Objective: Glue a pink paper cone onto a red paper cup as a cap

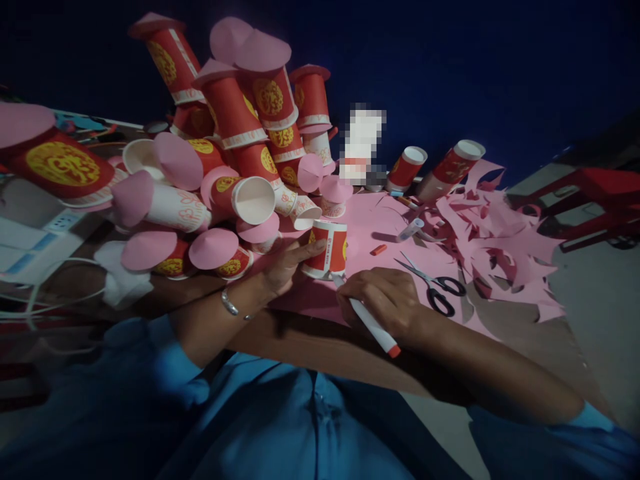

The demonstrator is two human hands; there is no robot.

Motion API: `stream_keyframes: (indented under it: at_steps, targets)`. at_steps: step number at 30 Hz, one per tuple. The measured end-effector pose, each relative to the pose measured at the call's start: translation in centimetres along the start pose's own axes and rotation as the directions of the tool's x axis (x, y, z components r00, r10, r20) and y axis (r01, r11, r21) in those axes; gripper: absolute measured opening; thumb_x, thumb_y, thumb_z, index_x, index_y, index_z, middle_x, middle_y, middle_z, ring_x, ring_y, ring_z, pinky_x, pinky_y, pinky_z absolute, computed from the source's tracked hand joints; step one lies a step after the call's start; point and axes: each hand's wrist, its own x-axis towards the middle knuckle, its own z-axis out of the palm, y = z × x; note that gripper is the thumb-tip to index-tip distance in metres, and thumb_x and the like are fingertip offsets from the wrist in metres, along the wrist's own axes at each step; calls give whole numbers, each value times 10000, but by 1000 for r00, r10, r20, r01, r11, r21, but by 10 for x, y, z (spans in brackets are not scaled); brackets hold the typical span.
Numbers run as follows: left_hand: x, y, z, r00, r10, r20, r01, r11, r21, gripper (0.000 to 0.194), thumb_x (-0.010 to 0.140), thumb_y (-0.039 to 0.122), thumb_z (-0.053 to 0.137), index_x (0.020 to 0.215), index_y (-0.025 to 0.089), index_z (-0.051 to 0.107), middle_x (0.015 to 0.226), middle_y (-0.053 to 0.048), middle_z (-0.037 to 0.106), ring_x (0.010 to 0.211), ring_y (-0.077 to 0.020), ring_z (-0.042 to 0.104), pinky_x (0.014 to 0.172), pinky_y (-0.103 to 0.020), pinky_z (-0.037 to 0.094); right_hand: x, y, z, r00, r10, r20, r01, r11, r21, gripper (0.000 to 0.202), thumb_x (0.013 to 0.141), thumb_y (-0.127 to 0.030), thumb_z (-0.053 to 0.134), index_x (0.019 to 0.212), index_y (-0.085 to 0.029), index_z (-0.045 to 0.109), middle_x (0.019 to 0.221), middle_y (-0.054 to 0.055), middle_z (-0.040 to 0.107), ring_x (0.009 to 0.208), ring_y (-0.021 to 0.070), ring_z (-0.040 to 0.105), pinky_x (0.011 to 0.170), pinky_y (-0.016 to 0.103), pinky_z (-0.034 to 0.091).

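Observation:
Near the table's front edge, a red and white paper cup (327,249) stands upside down on pink paper. My left hand (287,265) grips it from the left, thumb along its side. My right hand (383,300) is closed round a white marker (371,325) with a red end, which points down toward me. The marker's other end is at the cup's lower right rim, partly hidden by my fingers. A loose red cap (379,250) lies on the pink paper to the right of the cup, and black-handled scissors (436,285) lie open beyond my right hand.
Red cups with pink cone tops (230,100) are stacked and strewn at the left. Pink paper scraps (487,233) heap at the right. Two red cups (407,170) and a glue stick (411,229) are further back. A power strip (63,220) and cables lie far left; a red stool (595,200) stands right.

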Motion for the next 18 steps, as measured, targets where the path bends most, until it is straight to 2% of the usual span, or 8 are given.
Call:
stream_keyframes:
  at_steps: [13,18]
  targets:
    - [0,0,1,1000,2,19,-3,1000,5,660,741,466,923,1269,126,722,1164,-147,804,1225,-370,713,1094,-481,539,1,0,-2,999,15,29,-15,1000,2,83,986,-89,612,999,-167,588,718,-10,678,578,109,600,537,240,482]
    - [1,0,2,1000,6,23,-6,1000,0,642,745,454,921,1276,152,725,1176,-127,805,1230,-369,713,1084,-474,541,1,0,-3,999,15,32,-16,1000,13,82,984,-94,609,1009,-171,594,742,1,702,593,114,623,544,239,490]
